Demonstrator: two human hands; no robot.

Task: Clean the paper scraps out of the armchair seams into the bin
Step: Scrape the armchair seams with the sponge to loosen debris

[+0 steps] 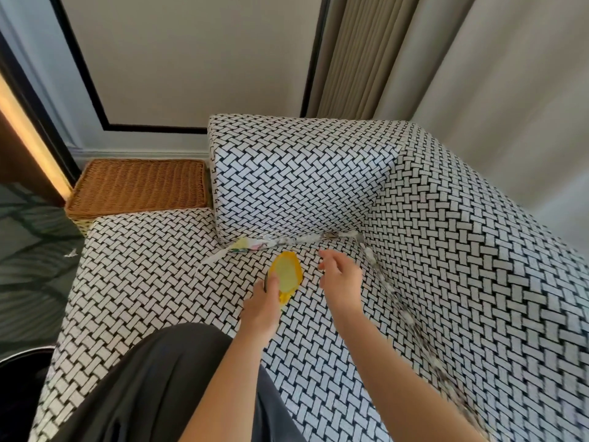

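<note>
Woven-print armchair (446,250), centre frame: paper scraps (287,240) line back and right-side seams; left hand (261,307) grips tilted yellow container (288,275); right hand (341,279) loosely spread, empty. Risk: tilt spills scraps; poking drives them deeper.

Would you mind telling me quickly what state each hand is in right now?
Left hand: grips the small yellow bin.
Right hand: open, fingers relaxed, holding nothing.

A single wide-angle camera on my head looks forward and down, close over the armchair (302,186), its back corner near the middle of view.
</note>
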